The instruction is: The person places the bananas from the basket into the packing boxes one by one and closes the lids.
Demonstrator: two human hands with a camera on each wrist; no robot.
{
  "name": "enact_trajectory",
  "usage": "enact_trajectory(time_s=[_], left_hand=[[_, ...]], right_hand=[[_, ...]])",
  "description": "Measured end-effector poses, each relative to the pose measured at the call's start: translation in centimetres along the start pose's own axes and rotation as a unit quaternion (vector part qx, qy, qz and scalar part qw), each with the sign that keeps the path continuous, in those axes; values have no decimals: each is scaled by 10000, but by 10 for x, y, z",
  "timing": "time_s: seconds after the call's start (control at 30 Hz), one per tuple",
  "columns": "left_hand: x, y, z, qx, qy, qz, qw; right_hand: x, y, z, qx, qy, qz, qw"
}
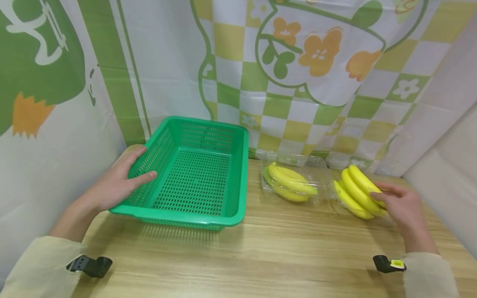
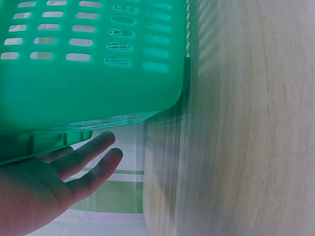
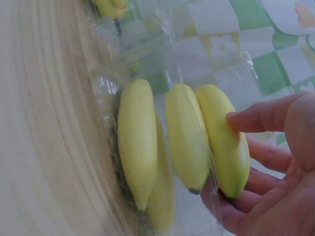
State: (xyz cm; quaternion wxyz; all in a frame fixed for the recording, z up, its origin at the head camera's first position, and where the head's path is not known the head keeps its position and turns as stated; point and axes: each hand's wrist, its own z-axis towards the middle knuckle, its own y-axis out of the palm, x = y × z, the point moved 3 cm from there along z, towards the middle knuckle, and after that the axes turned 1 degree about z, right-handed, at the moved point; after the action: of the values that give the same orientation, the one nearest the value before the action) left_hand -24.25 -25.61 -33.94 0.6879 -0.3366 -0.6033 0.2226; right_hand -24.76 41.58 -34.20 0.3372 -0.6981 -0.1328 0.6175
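My left hand (image 1: 121, 180) holds the left side of a green slotted plastic basket (image 1: 179, 214), thumb over the rim and fingers outside. Below the basket in the left wrist view, those fingers (image 2: 93, 150) stretch out beside its wall. On the right, my right hand (image 1: 404, 205) pinches one yellow banana (image 3: 224, 132) between thumb and fingers. Beside that banana, other bananas (image 3: 138, 142) sit in a clear plastic box (image 3: 106, 93). To its left stands another clear box (image 1: 316, 163) with yellow bananas (image 1: 288, 180) in it.
Everything stands on a light wood-grain table (image 1: 261, 256). Behind hangs a green, yellow and white patterned curtain (image 1: 246, 78), close to the basket and boxes. Pale cloth (image 1: 454, 165) closes off the right side.
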Motion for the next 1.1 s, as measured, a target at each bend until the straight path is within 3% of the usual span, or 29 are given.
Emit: enact_trajectory(time_s=[0.2, 0.47, 0.7, 1.1], left_hand=[[0, 0, 0, -5, 5, -4, 10000], [0, 0, 0, 9, 18, 14, 10000], [-1, 0, 1, -4, -19, 81, 10000], [0, 0, 0, 11, 21, 13, 10000]], right_hand=[[5, -5, 0, -22, 152, -124, 9998], [6, -2, 2, -148, -103, -169, 9997], [7, 0, 4, -329, 197, -245, 9990], [5, -2, 1, 154, 106, 421, 9989]])
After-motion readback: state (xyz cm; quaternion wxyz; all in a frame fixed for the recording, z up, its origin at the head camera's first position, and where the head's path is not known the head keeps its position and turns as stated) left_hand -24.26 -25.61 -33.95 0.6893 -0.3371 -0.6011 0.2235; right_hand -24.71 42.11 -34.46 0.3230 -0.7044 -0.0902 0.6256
